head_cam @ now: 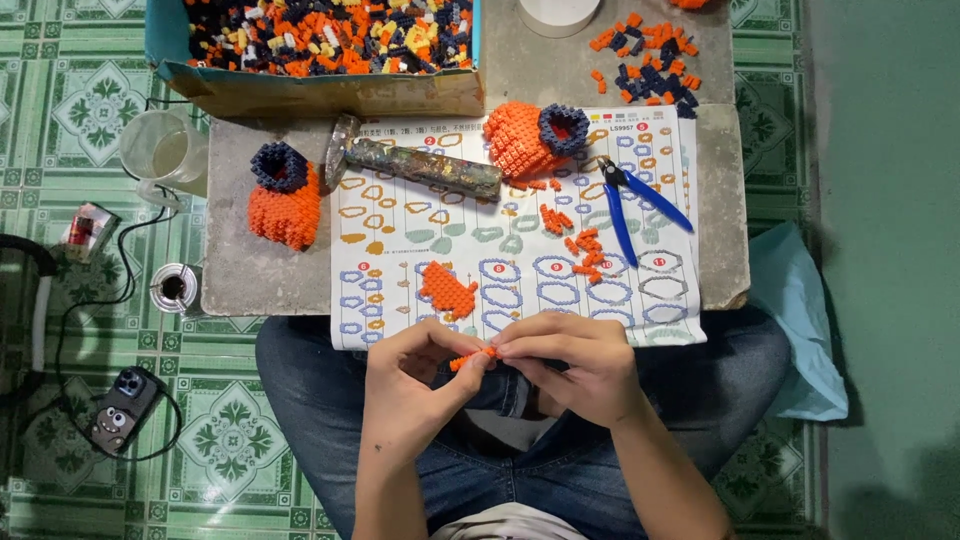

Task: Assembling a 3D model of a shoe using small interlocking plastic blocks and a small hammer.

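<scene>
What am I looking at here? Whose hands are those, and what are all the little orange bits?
There is no machine, just a person sitting on a green tiled floor. The one picture comes from a camera worn on their head, looking down. The left hand and right hand together pinch a small orange strip of tiny bricks between their fingers. In front is a stone slab with an instruction sheet on it. On the slab lie two orange models with dark blue tops, blue cutters, a hammer, loose bricks, and a box full of bricks.

orange brick piece (472, 358) mostly hidden between fingertips (488, 352)
</scene>
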